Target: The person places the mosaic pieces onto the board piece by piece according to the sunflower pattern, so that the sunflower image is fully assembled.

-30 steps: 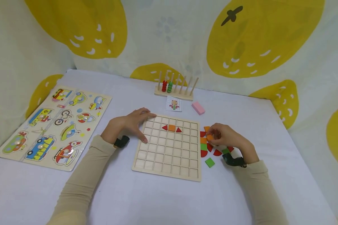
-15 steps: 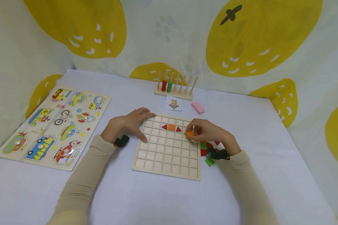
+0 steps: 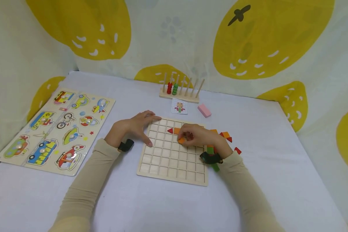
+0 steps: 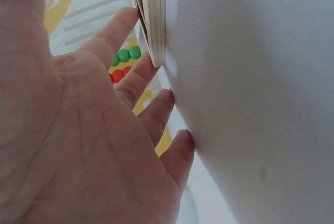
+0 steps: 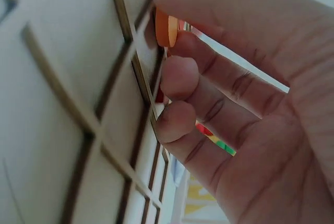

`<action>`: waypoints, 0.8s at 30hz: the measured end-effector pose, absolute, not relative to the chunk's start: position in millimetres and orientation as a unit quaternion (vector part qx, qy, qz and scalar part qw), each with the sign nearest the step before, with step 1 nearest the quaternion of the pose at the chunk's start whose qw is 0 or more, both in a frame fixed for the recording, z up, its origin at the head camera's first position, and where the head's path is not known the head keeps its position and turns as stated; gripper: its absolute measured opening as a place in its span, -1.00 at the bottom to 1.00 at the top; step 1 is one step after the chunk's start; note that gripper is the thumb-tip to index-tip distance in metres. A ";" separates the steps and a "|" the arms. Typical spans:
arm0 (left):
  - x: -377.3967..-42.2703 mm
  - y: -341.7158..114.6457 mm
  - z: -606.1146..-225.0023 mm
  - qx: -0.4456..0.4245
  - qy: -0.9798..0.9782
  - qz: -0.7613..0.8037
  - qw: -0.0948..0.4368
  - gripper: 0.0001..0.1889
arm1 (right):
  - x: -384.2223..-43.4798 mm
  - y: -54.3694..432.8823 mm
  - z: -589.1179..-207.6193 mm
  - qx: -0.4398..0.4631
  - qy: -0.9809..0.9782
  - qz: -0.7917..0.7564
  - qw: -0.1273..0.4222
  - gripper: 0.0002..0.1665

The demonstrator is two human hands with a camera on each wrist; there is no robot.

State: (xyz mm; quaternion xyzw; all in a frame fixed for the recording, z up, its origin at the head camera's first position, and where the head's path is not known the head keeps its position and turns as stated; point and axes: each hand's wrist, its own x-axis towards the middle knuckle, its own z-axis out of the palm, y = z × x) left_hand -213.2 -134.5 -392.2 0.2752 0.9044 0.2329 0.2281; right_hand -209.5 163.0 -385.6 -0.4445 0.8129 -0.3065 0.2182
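Note:
My right hand (image 3: 198, 135) pinches a small orange tile (image 5: 166, 28) between thumb and fingertips. It holds the tile at the grid of the wooden board (image 3: 159, 169), just below an orange square (image 3: 176, 130) lying in the upper part. Left of that square sits a red triangle (image 3: 170, 130); the hand covers the spot on its right. Whether the pinched tile touches the board, I cannot tell. With fingers spread, my left hand (image 3: 135, 126) rests at the board's upper left edge, its thumb on the left rim. The left wrist view shows fingertips (image 4: 183, 139) against the white cloth.
Red, orange and green tiles (image 3: 225, 134) lie right of the board, partly under the right wrist. Behind it are a picture card (image 3: 179, 106), a pink block (image 3: 204, 110) and a peg rack (image 3: 179, 95) with red and green beads. A vehicle puzzle (image 3: 56, 129) lies left.
My right hand has moved left from the loose tiles onto the board, bringing an orange tile along. The left hand has stayed at the board's edge.

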 end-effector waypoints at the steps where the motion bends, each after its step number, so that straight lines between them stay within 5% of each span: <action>1: -213.3 -134.6 -391.8 0.276 0.905 0.233 0.226 0.17 | -209.8 161.3 -385.6 -0.450 0.810 -0.307 0.215 -0.83; 24: -212.8 -135.3 -390.5 0.275 0.905 0.226 0.233 0.18 | -208.7 151.9 -386.4 -0.442 0.825 -0.303 0.180 -0.88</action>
